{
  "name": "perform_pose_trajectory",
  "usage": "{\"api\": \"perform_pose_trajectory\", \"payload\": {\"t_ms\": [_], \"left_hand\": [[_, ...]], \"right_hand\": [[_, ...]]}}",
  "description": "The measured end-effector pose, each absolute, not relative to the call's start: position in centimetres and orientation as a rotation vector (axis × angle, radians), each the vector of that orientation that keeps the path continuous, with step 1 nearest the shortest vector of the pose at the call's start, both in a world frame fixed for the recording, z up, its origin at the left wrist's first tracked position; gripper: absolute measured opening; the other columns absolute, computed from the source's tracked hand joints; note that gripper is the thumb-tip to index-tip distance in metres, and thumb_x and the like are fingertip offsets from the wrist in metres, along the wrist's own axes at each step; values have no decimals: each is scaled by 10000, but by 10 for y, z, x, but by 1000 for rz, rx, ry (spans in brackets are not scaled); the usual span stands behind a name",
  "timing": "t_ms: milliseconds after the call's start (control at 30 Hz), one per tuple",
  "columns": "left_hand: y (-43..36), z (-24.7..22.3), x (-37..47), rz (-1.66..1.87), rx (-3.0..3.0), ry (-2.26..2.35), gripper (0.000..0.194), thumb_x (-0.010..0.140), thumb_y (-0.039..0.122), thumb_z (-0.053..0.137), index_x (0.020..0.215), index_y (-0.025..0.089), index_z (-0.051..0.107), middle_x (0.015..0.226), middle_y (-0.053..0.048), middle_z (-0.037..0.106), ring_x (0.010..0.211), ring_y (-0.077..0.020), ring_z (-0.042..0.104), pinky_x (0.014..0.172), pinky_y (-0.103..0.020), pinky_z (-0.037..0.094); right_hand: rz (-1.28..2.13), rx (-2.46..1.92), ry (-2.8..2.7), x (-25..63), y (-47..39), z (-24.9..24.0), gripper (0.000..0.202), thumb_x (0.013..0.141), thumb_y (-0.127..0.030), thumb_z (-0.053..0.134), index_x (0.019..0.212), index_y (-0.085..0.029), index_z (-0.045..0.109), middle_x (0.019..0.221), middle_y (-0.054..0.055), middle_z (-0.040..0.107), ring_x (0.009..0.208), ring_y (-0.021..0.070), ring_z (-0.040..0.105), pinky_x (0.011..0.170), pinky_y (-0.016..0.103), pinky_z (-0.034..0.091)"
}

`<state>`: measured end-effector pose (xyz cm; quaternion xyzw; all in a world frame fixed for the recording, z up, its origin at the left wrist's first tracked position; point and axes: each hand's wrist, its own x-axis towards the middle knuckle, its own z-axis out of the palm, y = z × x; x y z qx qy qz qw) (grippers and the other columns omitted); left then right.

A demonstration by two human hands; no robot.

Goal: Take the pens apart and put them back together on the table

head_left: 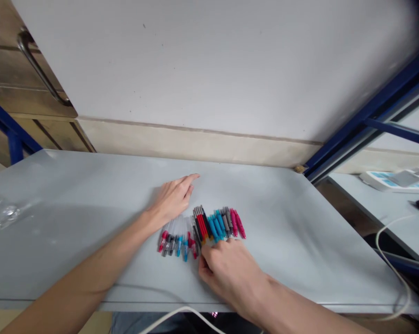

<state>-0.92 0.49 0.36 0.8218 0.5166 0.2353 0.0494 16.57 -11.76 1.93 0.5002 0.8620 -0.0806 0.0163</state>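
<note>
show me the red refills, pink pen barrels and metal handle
red refills (pixel 201 226), head view, on one tube
pink pen barrels (pixel 240 225), head view, rightmost barrel's middle
metal handle (pixel 41 74), head view, middle of bar

Pale grey tabletop (pixel 91 195), smooth, its far edge along the wall. Near the front edge, around the middle, slim pen parts lie flat in a rough row, left to right: clear tubes (pixel 179 246) with red, grey, dark and blue ends, fanned slightly; thin refills (pixel 201 225), red and black, side by side; then blue barrels (pixel 217 226), grey barrels (pixel 227 221), pink barrels (pixel 240 225). At the left edge, crumpled clear plastic (pixel 3 215). Far right corner: a small brownish lump (too small to identify) (pixel 300 169).
</note>
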Motion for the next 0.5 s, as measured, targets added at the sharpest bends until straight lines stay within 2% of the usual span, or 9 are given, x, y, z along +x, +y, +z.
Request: {"api": "perform_pose_trajectory", "payload": {"t_ms": [167,500], "left_hand": [[5,5,-9,723,2500,1583,432,999,203,429,1416,275,518,1198,-28,725,977,-223,707,808,-323,518],[5,4,-9,738,2504,1570,429,997,196,420,1409,268,518,1143,-25,737,935,-215,709,777,-312,513]], "right_hand": [[-269,1486,2754,168,-118,20,212,837,-184,569,627,-176,593,558,19,587,483,118,136,522,337,109],[-489,1606,2770,184,-84,34,248,769,-122,611,544,-157,514,498,-56,365,512,87,102,532,300,144]]}}
